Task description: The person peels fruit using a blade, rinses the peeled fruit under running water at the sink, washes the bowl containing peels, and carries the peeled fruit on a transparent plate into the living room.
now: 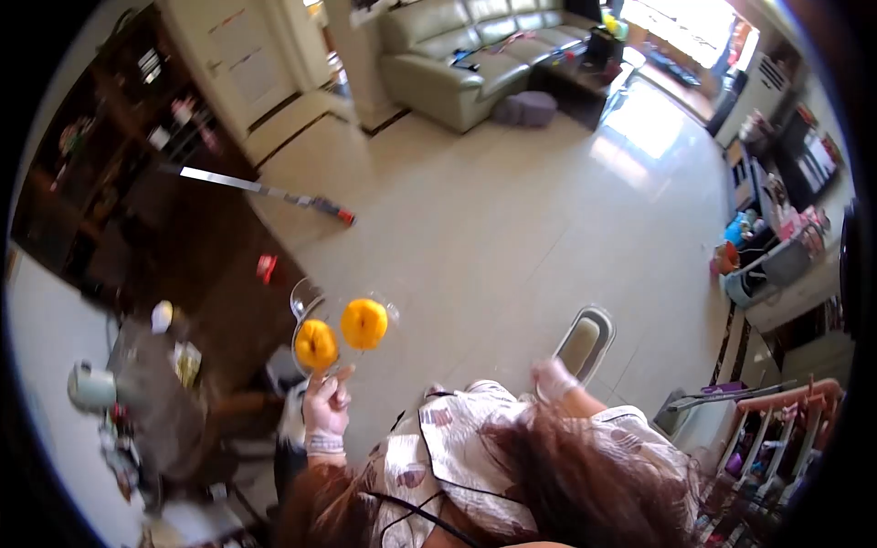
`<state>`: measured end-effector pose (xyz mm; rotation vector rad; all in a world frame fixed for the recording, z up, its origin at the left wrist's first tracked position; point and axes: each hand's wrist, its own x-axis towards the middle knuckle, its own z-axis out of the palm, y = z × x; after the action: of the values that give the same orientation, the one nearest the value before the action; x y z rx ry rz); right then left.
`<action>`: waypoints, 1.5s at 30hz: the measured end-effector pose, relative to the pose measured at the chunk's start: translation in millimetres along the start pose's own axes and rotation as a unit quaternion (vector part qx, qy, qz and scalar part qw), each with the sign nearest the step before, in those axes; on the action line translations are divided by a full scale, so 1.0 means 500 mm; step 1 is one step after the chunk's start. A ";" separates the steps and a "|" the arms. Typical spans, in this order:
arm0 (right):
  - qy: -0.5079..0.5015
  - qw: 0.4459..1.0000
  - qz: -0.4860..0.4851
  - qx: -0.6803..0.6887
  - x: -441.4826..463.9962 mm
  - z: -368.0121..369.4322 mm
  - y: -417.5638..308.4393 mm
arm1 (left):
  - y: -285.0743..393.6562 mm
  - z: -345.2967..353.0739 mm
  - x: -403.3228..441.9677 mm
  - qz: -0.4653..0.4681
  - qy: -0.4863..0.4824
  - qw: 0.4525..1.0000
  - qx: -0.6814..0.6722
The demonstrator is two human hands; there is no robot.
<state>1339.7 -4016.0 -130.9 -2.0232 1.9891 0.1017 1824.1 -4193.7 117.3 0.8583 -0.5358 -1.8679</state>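
Note:
My left hand [327,406] is raised at the lower left, wearing what looks like a thin translucent glove. Its fingers are pinched at the lower end of a clear plastic piece with a rounded rim [307,294]. Just above the fingertips is a yellow-orange round piece [316,345] with a darker middle. A second yellow-orange round [364,324] appears beside it, with clear plastic around it; how the two are joined I cannot make out. My right hand [554,380], also seemingly gloved, is held low in front of my body. Motion blurs its fingers, and nothing shows in it.
An oblong grey-white basin [585,345] stands on the floor beyond my right hand. A dark table [219,247] at the left bears a red packet [266,268] and a long-handled tool [265,190]. A rack [776,429] stands at right, a sofa [434,87] farther off.

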 end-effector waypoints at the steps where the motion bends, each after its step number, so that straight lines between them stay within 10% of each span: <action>1: -0.090 0.996 0.011 -0.006 -0.003 -0.002 -0.015 | 0.021 0.007 0.063 -0.009 -0.021 1.000 0.002; 6: -0.208 0.885 0.301 0.289 0.080 -0.078 -0.044 | 0.128 0.100 0.339 -0.042 -0.051 0.998 0.000; 18: -0.128 0.792 0.442 0.402 0.728 -0.387 0.267 | 0.212 0.297 0.915 -0.070 -0.078 0.994 0.022; 21: 0.031 0.847 0.302 0.436 0.937 -0.649 0.267 | 0.230 0.366 1.039 -0.091 -0.072 0.993 0.019; 23: 0.096 0.731 0.315 0.597 1.065 -0.690 0.278 | 0.236 0.416 1.107 -0.097 -0.085 0.991 0.028; 26: 0.071 0.748 0.293 0.591 1.160 -0.740 0.298 | 0.236 0.473 1.244 -0.115 -0.107 0.987 0.041; 32: -0.121 0.890 0.306 0.316 1.081 -0.504 0.362 | 0.242 0.542 1.528 -0.171 -0.154 0.970 0.080; 37: -0.200 0.789 0.463 0.351 1.018 -0.461 0.382 | 0.255 0.704 1.767 -0.210 -0.202 0.940 0.176; 45: -0.056 0.671 0.578 0.462 1.111 -0.549 0.473 | 0.206 0.908 1.974 -0.255 -0.313 0.902 0.152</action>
<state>1084.0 -4622.7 -51.9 -0.0017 2.1798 -0.4200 1268.4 -5132.1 161.3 0.6070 -1.1033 -2.6108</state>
